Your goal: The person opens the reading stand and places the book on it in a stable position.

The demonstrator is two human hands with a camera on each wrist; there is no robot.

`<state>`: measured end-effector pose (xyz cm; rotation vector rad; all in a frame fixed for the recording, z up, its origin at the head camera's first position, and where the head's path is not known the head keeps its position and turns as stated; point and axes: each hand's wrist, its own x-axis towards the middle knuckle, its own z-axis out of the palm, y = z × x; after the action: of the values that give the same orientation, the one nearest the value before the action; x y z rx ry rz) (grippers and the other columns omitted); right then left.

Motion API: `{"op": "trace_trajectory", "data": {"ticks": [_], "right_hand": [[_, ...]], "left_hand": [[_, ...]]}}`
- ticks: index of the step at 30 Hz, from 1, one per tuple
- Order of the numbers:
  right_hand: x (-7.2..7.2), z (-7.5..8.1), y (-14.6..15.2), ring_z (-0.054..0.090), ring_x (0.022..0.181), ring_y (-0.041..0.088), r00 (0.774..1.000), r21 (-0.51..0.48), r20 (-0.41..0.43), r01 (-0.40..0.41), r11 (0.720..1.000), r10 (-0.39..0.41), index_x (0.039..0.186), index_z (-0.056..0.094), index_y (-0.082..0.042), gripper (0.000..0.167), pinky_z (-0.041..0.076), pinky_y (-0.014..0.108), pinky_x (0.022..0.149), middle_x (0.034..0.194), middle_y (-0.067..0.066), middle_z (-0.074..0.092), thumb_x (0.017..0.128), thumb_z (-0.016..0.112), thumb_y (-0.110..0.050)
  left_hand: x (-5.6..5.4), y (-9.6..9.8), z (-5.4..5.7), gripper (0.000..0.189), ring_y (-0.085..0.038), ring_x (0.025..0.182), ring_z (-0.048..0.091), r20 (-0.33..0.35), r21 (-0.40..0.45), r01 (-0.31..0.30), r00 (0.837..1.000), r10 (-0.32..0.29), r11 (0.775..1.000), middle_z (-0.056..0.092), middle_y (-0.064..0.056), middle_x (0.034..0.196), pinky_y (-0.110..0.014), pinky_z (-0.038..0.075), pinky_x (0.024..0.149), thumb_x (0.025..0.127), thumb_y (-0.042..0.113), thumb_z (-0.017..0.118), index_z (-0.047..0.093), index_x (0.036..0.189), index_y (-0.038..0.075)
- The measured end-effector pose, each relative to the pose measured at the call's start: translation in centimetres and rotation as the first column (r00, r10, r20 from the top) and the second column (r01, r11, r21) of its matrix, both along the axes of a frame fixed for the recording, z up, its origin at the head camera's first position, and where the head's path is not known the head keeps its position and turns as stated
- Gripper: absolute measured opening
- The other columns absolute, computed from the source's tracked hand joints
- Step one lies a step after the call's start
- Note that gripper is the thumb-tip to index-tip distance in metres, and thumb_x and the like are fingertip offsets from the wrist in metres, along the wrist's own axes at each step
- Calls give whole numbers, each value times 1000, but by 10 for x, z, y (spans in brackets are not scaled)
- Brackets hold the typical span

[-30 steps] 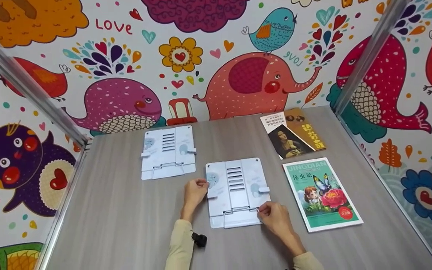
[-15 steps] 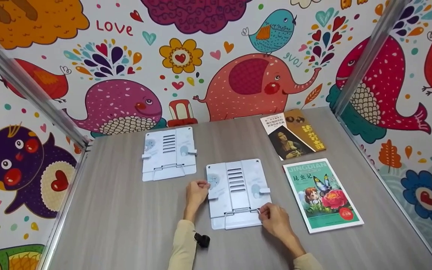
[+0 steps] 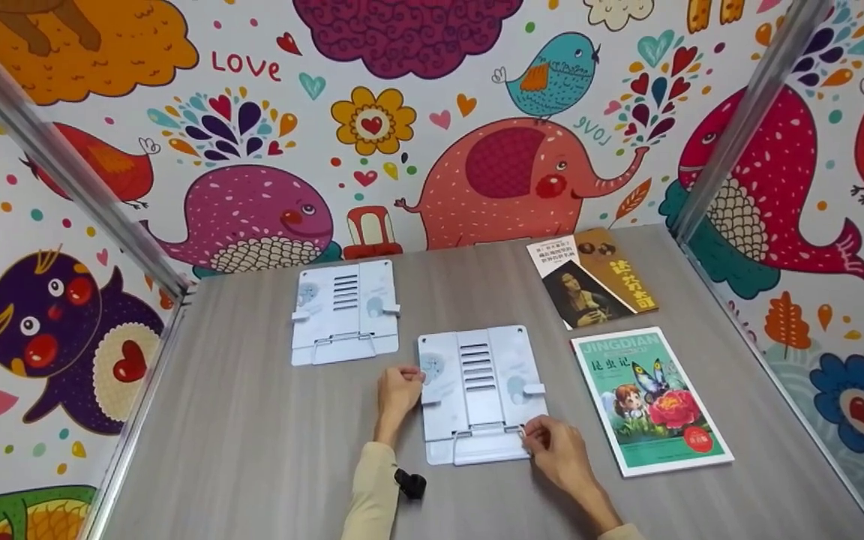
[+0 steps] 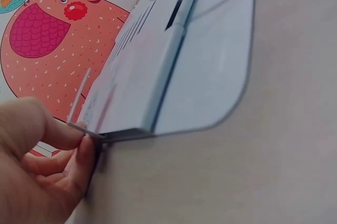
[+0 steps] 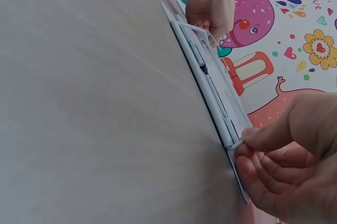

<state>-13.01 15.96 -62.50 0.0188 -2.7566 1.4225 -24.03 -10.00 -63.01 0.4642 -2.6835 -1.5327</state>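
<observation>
A white book stand [image 3: 443, 420] with slots and side clips lies flat on the table between both hands. My left hand [image 3: 400, 394] pinches its left edge between thumb and forefinger; the left wrist view shows those fingertips at the corner of a side clip [image 4: 84, 129]. At the lower right, my right hand [image 3: 561, 448] pinches the end of the stand's wire page holder [image 5: 237, 144] with thumb and index finger. The curled remaining fingers of the right hand [image 5: 295, 166] sit beside the stand's edge.
A second matching book stand [image 3: 346, 319] lies farther back on the left. Two books are on the right: a green-covered one [image 3: 642, 442] near the right hand and a brown and white one [image 3: 586, 289] behind it. Patterned walls [image 3: 252, 202] enclose the grey table [image 3: 252, 450].
The head view has shifted a little, so everything sits slightly lower and to the right. Both hands keep their grip at the same places on the book stand.
</observation>
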Motion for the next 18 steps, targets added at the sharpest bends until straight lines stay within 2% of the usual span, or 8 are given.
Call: {"op": "trace_trajectory", "data": {"ticks": [8,18], "right_hand": [[2,-7,6,55,68,3,998,-20,-66,-10,1000,9,84,69,-9,17,49,20,61,74,-3,65,83,76,7],[5,-14,12,56,71,3,997,-83,-58,-56,995,51,90,70,-10,16,49,19,64,79,-3,67,85,75,4]], "left_hand": [[-1,-1,1,9,-18,75,67,24,10,8,1000,-8,1000,74,-9,84,-33,56,71,88,7,73,74,93,0],[0,-1,0,12,-21,80,67,52,28,-1,999,-1,1000,73,-12,90,-35,57,75,90,8,71,73,97,-1]]}}
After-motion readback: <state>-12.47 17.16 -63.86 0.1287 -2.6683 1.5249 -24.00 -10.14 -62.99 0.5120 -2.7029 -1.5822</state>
